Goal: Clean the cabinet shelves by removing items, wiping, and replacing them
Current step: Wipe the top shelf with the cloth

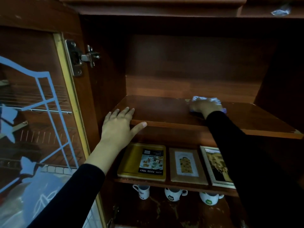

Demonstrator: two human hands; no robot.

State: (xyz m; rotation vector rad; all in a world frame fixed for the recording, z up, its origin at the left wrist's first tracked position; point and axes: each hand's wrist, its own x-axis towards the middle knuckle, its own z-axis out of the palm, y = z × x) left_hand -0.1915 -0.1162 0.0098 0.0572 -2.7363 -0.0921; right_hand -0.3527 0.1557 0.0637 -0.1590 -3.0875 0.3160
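Note:
The top wooden shelf [164,109] of the brown cabinet holds no items. My left hand [120,124] lies flat on its front left corner, fingers straight, thumb along the front edge. My right hand [204,106] presses a blue and white cloth [205,99] onto the shelf towards the right, deep inside. The cloth shows around and beyond the fingers; how they lie on it is blurred. One shelf below lie a yellow food tray [130,162], a brown framed picture [187,165] and a silver framed picture [213,165], the last partly hidden by my right sleeve.
The cabinet door [41,112] with patterned glass stands open at the left, its metal hinge [82,58] beside the opening. Three white mugs [174,194] stand on the lowest shelf. The top shelf's front right corner [297,131] is chipped.

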